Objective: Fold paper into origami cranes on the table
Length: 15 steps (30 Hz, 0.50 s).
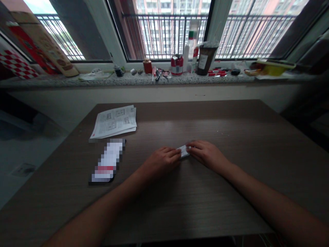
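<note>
A small, flat white piece of folded paper [184, 151] lies near the middle of the brown table [226, 192]. At its left end, my left hand [166, 158] has its fingers closed and pressed on it. My right hand [204, 152] pinches the opposite end, thumb and fingers close together. Only the middle of the paper shows between the two hands; its ends are hidden under my fingers. Both forearms reach in from the bottom corners.
Printed sheets [115, 120] lie at the table's back left, with a phone [108, 161], blurred out, in front of them. Along the windowsill [133, 79] stand a red can [177, 65], a dark drink cup [205, 59], bottles and small tools. Cardboard boxes [43, 44] lean at the left.
</note>
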### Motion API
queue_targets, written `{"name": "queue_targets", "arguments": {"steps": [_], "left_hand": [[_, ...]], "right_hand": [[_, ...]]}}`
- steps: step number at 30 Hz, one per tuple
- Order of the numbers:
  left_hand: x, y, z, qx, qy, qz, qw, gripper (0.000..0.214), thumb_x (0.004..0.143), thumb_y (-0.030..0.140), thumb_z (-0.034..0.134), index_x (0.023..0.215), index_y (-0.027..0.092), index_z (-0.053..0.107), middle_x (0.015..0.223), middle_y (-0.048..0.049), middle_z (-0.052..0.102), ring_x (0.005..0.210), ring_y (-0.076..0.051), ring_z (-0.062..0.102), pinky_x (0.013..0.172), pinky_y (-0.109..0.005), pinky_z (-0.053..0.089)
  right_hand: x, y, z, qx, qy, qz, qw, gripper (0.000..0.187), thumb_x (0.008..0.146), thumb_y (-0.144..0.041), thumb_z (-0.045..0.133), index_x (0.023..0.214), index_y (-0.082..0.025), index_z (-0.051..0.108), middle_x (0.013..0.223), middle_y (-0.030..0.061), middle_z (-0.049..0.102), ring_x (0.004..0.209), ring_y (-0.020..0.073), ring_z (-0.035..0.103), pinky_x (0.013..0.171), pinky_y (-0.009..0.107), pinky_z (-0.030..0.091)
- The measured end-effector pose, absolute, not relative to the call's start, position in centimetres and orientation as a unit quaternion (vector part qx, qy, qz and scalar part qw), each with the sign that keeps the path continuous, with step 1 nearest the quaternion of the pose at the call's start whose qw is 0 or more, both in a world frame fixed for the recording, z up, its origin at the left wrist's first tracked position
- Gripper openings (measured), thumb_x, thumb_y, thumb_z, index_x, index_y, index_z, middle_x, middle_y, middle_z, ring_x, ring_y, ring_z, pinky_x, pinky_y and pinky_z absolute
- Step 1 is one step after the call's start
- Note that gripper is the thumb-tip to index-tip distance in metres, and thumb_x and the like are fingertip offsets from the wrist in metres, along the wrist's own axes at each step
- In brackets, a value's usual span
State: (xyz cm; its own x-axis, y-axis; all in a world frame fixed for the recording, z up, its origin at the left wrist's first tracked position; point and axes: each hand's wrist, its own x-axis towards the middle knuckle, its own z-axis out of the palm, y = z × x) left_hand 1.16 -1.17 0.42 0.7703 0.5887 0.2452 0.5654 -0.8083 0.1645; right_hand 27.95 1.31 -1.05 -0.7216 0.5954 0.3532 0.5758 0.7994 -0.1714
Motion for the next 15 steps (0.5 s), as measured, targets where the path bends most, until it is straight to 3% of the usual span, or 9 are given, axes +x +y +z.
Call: {"name": "queue_targets", "arguments": {"steps": [8,15], "left_hand": [[0.5,-1.6,0.7,0.943,0.3,0.116,0.082,0.049,0.101,0.034,0.067,0.146,0.02,0.056,0.151,-0.0138,0.057,0.137,-0.033,0.055,0.116,-0.052,0.044],[0.9,-2.4,0.5,0.942,0.314,0.088,0.082,0.059,0.099,0.04,0.066,0.151,0.016,0.049,0.156,-0.0174,0.05,0.143,-0.035,0.049,0.117,-0.051,0.043]], "right_hand": [[29.3,1.5,-1.4,-0.315,-0.932,0.05,0.171,0.042,0.103,-0.028,0.062,0.145,-0.027,0.06,0.151,0.0106,0.059,0.136,0.0318,0.059,0.11,0.057,0.049],[28.1,0.9,-1.8,-0.289,-0.946,0.063,0.131,0.07,0.108,-0.044,0.05,0.167,-0.023,0.019,0.168,0.0093,0.032,0.156,0.0247,0.029,0.129,0.051,0.024]]}}
